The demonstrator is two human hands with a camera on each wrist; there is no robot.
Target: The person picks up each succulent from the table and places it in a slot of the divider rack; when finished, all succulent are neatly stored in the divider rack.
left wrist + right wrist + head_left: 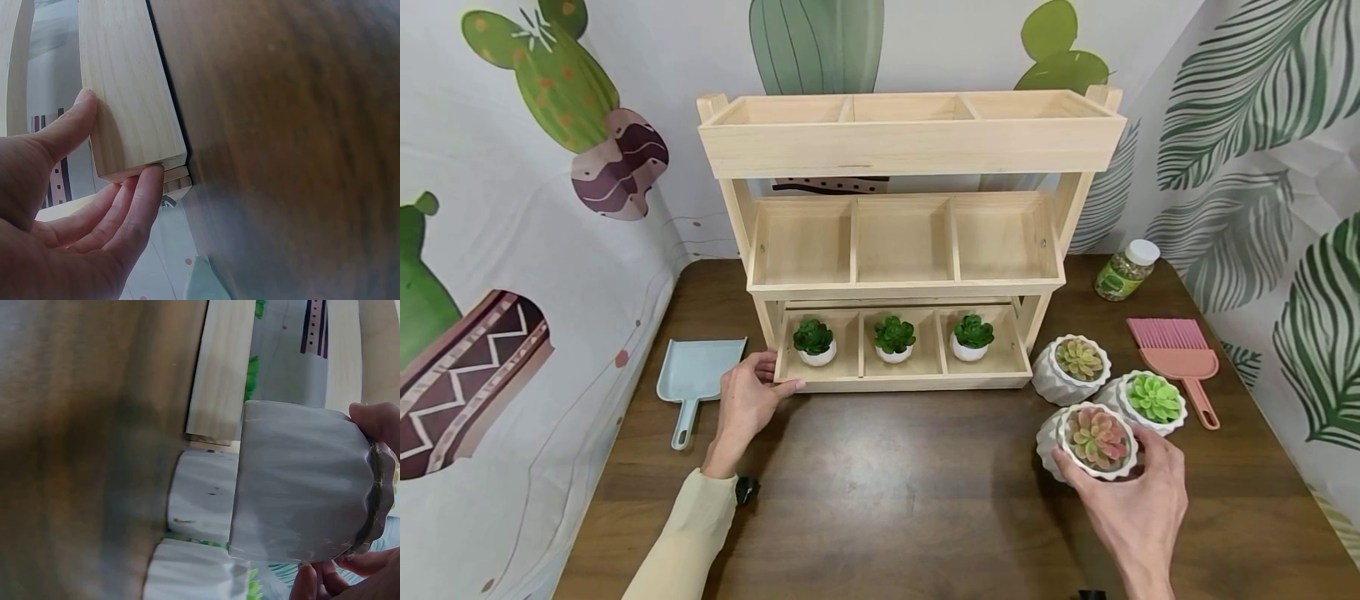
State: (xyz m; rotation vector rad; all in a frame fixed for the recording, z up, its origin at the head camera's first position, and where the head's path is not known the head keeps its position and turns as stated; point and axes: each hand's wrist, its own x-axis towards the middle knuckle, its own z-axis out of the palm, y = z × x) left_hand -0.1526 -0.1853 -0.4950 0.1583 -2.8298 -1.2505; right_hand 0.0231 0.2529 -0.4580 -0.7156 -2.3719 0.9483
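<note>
A three-tier wooden shelf (910, 150) stands at the back of the brown table. My left hand (751, 400) holds the left front corner of its bottom tray (134, 87), thumb on the front board and fingers against the end. On the right, my right hand (1138, 496) grips the rim of a white ribbed pot (300, 481) with a reddish succulent (1099, 437). That pot hangs above the tabletop, nearer me than two similar pots: one with a yellow-green succulent (1078, 358), one with a bright green succulent (1153, 397).
The bottom tray's compartments hold three small dark green plants in white pots (894, 337). A light blue dustpan (700, 371) lies left of the shelf. To the right are a pink brush (1180, 358) and a jar with a white lid (1126, 271). Patterned cloth (647, 50) hangs behind.
</note>
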